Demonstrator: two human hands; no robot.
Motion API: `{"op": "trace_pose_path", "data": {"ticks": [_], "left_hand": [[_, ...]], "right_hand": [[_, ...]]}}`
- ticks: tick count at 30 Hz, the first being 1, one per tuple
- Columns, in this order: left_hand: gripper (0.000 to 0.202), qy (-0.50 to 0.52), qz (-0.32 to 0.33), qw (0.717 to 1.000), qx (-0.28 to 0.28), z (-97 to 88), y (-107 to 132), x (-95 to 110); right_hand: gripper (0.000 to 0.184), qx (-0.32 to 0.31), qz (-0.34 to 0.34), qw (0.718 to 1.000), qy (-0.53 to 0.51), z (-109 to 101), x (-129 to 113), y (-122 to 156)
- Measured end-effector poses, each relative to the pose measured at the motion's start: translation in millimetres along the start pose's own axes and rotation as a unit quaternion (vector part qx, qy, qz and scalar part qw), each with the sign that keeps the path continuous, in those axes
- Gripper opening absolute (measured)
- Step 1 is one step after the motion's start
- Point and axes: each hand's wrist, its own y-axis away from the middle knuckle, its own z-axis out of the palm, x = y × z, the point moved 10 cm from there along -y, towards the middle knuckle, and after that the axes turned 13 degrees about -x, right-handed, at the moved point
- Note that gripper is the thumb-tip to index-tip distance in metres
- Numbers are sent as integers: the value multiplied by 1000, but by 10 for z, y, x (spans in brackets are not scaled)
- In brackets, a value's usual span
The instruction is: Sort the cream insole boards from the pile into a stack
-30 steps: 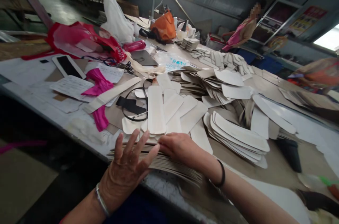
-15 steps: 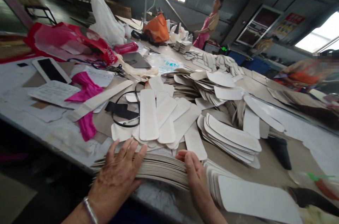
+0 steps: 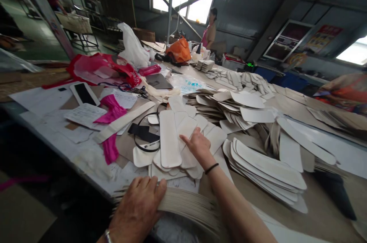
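My left hand (image 3: 140, 204), with a silver bracelet at the wrist, is closed over the left part of a curved stack of thin cardboard pieces (image 3: 186, 203) by the table's front edge. Their layered edges face up. My right hand (image 3: 197, 143), with a black band at the wrist, reaches over a loose pile of white rounded strips. Thumb and forefinger are apart, and the other fingers are mostly hidden. Just left of it lies a long white strip (image 3: 169, 139). The right forearm passes over part of the held stack.
Fanned white pieces (image 3: 266, 162) lie to the right, with larger piles (image 3: 229, 101) behind. Left are a black elastic loop (image 3: 143, 132), pink cloth (image 3: 110, 151), a phone (image 3: 84, 94) and a red bag (image 3: 100, 69). One person stands at the back; another is at far right.
My right hand has left the right end of the stack and moved forward and left onto the loose strips. My left hand stays on the stack. The view has shifted.
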Motion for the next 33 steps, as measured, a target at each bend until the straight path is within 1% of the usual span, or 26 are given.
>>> {"op": "trace_pose_path", "data": {"ticks": [1, 3, 5, 7, 10, 12, 13, 16, 17, 18, 20, 22, 25, 29, 31, 33], "left_hand": [[42, -6, -9, 1000, 0, -15, -1, -9], [43, -12, -4, 1000, -6, -35, -4, 13], [42, -10, 0, 1000, -11, -52, -5, 26], [41, -5, -2, 1000, -9, -70, -4, 18], [42, 7, 5, 1000, -4, -77, -4, 11], [43, 18, 20, 1000, -3, -67, -7, 19], [43, 23, 24, 999, -2, -66, -7, 17], [37, 28, 28, 999, 5, -91, -1, 6], [35, 27, 27, 999, 6, -102, 2, 2], [33, 28, 27, 999, 5, -111, 3, 1], [32, 27, 26, 999, 1, -121, 1, 0], [29, 28, 27, 999, -4, -117, -8, 2], [29, 32, 31, 999, -12, -99, -19, 7], [36, 40, 24, 999, -19, -89, -7, -4], [43, 43, 19, 999, -15, -96, 2, -10], [50, 41, 18, 999, -11, -101, 8, -9]], "right_hand": [[86, -1, 6, 1000, -2, 9, -45, -29], [101, 2, 20, 1000, -6, 8, -127, -55], [113, 13, 38, 999, -9, -3, -200, -55], [117, 26, 58, 998, -10, 1, -265, -50], [116, 35, 83, 996, -20, 59, -313, -67], [108, 32, 101, 994, -31, 109, -285, -99], [99, 27, 110, 993, -36, 133, -257, -120], [61, 9, 136, 989, -49, 165, -154, -174], [52, 6, 143, 988, -52, 157, -129, -180], [47, 7, 149, 987, -53, 138, -116, -175], [46, 19, 152, 987, -50, 68, -137, -138], [48, 42, 137, 989, -39, -26, -224, -73], [53, 63, 91, 994, -24, -125, -410, 27], [51, 59, 26, 998, -8, -241, -588, 132], [47, 67, -4, 998, 18, -406, -647, 209], [43, 81, -31, 994, 59, -630, -688, 311]]}}
